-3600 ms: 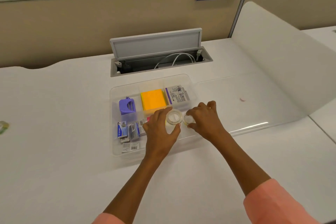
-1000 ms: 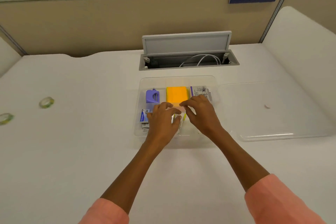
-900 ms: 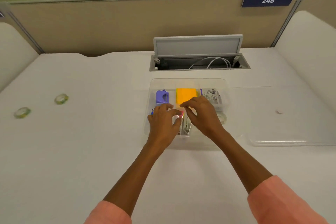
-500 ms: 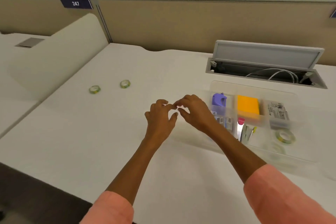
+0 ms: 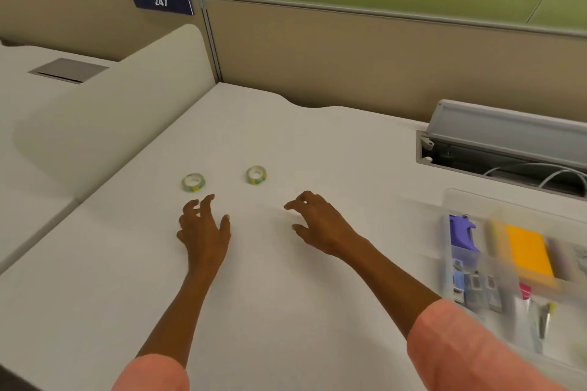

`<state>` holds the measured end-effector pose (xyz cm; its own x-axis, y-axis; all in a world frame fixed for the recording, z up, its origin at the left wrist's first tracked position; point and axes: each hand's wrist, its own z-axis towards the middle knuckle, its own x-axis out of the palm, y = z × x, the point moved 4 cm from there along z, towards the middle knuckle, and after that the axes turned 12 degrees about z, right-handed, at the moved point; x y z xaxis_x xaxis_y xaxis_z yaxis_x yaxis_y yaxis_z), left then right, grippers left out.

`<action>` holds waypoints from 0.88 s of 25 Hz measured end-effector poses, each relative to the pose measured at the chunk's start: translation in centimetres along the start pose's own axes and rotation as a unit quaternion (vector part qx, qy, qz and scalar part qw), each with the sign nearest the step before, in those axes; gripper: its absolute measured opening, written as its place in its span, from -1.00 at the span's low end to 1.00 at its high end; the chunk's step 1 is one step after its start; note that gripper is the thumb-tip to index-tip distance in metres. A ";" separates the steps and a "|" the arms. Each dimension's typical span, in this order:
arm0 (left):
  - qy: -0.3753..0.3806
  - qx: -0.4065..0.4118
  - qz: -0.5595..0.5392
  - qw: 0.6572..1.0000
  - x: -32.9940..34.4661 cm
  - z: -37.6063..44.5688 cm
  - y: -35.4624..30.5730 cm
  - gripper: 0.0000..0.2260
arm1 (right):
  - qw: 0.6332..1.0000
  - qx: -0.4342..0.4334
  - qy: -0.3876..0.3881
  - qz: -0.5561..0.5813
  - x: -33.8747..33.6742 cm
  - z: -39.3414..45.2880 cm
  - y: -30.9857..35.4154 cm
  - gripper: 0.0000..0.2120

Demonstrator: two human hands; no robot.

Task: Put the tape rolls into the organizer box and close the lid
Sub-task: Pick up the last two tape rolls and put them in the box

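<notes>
"247" on blue partition sign (image 5: 161, 2).

two bare forearms, left hand (image 5: 205, 228) and right hand (image 5: 317, 225) uncovered. salmon-pink sleeves (image 5: 460, 349) pushed up short of the elbows, at 5 and 7 o'clock.

At eleven o'clock we log a number sign (image 5: 161, 2); at three, an open cable hatch (image 5: 505, 149).
</notes>
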<state>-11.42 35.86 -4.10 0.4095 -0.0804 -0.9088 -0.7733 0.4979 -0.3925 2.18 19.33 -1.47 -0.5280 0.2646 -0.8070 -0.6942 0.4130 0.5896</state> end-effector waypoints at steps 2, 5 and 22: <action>-0.034 -0.033 0.014 0.999 0.9 2.1 1.7 -0.59 | 1.000 -0.001 0.020 -0.006 0.9 2.0 0.0 -0.55; -0.057 -0.048 0.025 0.997 2.1 4.6 2.8 -0.57 | 0.997 0.001 0.063 -0.044 2.1 4.8 0.1 -0.47; -0.067 -0.019 -0.075 0.995 2.9 4.0 2.6 -0.79 | 0.993 -0.017 0.035 -0.115 3.8 6.4 0.6 -0.44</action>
<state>-10.33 40.37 -7.16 0.5807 -0.0346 -0.8133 -0.7148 0.4564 -0.5298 2.86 26.22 -4.40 -0.3853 0.1048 -0.9168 -0.8158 0.4257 0.3915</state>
